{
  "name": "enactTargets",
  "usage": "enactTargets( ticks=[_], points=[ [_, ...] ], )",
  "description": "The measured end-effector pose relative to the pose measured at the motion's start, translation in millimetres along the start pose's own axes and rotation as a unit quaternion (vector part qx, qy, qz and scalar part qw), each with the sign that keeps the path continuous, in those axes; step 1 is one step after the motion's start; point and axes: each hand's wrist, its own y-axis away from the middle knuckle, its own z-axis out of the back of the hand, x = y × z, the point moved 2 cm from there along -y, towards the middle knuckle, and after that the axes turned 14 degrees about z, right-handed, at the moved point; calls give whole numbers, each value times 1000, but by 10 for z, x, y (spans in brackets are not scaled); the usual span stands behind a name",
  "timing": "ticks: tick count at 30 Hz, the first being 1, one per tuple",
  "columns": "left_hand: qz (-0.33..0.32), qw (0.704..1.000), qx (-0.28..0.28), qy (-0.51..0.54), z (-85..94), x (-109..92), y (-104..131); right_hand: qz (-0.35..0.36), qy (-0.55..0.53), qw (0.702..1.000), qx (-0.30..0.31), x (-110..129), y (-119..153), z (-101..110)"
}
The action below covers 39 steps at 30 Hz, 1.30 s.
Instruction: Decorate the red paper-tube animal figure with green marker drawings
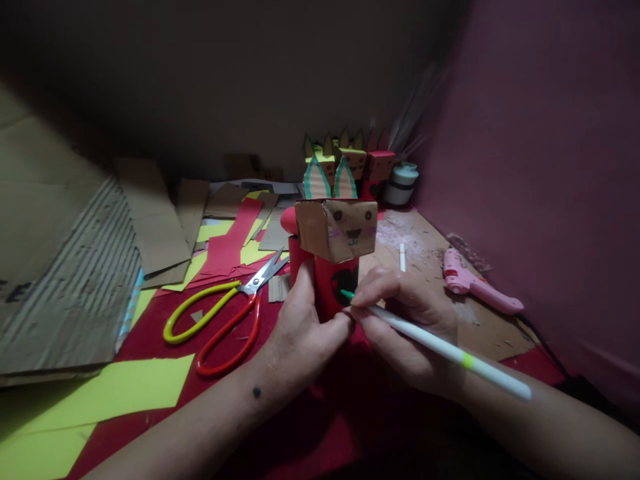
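My left hand is wrapped round the lower red body of a cardboard animal figure, keeping it upright. The figure has a box head with a drawn face and two tall ears edged in teal. A dark heart shape shows on the front of its body. Pinched in my right hand is a white marker pen with a green tip, and that tip is at the dark heart. Left of the figure lie large scissors with one yellow and one red handle, their blades slightly apart.
Several similar figures stand at the back beside a lidded jar. A pink glue gun lies on the board at right. Red paper, yellow paper and cardboard pieces cover the left side.
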Motion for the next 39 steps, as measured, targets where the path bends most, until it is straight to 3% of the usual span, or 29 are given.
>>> enactTargets(
  ticks=[33, 39],
  points=[
    [17, 1000, 5, -3, 10, 4, 11, -2, -11, 1000, -2, -39, 42, 7],
    [21, 1000, 10, 7, -4, 5, 16, 13, -4, 1000, -26, -49, 35, 4]
  ],
)
